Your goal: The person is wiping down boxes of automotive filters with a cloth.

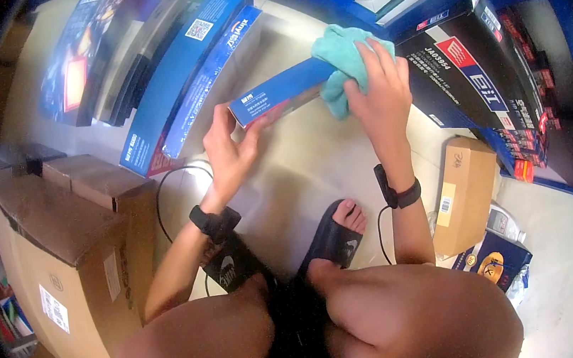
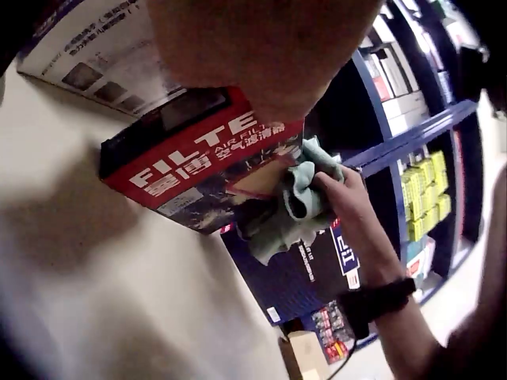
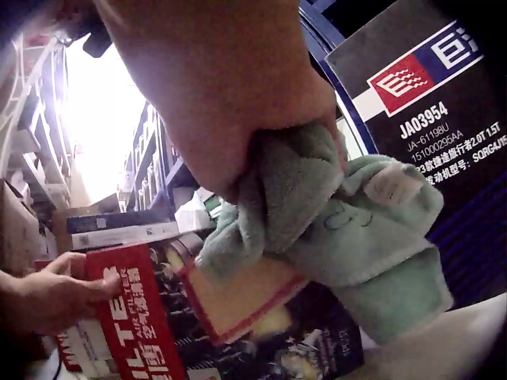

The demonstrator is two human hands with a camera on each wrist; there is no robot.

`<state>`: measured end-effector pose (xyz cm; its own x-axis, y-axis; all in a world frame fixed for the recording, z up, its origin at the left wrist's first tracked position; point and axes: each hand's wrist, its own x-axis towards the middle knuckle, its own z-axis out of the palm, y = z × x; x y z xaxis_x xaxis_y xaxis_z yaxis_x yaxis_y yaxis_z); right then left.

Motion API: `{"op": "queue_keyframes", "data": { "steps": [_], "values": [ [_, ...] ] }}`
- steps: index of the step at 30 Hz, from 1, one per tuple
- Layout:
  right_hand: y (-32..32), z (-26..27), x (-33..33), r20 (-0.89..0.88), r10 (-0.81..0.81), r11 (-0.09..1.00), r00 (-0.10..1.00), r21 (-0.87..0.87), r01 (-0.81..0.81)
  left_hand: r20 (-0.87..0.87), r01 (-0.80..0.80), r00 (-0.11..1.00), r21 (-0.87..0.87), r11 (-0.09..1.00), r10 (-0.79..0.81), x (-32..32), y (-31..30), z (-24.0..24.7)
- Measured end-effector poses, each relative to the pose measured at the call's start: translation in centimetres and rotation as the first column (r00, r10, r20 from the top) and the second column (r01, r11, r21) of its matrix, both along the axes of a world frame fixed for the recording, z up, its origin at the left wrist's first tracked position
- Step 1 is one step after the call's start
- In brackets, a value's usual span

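Observation:
My left hand (image 1: 231, 146) grips one end of a flat blue and red air filter box (image 1: 283, 95), thumb on the near side. Large "FILTER" lettering shows on the red part of the box (image 2: 178, 162) in the left wrist view. At its other end, my right hand (image 1: 384, 92) holds a bunched mint-green cloth (image 1: 342, 50) against the box. The cloth (image 3: 356, 237) hangs in folds below the right hand in the right wrist view and covers part of the box's printed face.
Large blue boxes (image 1: 187, 69) stand at the left, above brown cartons (image 1: 56, 221). A black JA03954 box (image 1: 467, 74) is at the right by blue shelving. Below it are a small carton (image 1: 463, 193) and a dark blue package (image 1: 497, 264). Sandalled feet rest on the tiles.

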<state>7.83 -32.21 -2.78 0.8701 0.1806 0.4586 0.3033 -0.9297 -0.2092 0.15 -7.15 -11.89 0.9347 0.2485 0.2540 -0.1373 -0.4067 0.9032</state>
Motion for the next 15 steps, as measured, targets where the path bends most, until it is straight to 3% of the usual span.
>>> {"op": "queue_keyframes", "data": {
  "steps": [4,6,10,12,15],
  "values": [
    [0.5,0.4,0.7,-0.033,0.042,0.998,0.999,-0.035,-0.043,-0.034,0.001,0.999,0.025,1.000,0.000,0.2,0.0,0.7],
    [1.8,0.9,0.1,-0.141,0.128,0.986,0.982,-0.087,-0.141,-0.038,0.016,0.999,0.069,0.997,-0.013,0.3,0.1,0.8],
    [5.2,1.1,-2.8,-0.094,0.275,0.952,0.957,-0.113,-0.285,-0.027,0.007,1.000,0.037,0.999,-0.006,0.2,0.2,0.1],
    [7.6,1.4,-4.8,-0.163,0.465,0.883,0.870,0.014,-0.469,0.084,0.007,0.996,0.039,0.999,-0.010,0.0,0.2,0.2],
    [8.8,1.2,-5.5,-0.178,0.459,0.888,0.870,0.104,-0.448,0.014,0.056,0.998,0.087,0.995,-0.058,-0.5,1.4,-0.5]
  ]
}}
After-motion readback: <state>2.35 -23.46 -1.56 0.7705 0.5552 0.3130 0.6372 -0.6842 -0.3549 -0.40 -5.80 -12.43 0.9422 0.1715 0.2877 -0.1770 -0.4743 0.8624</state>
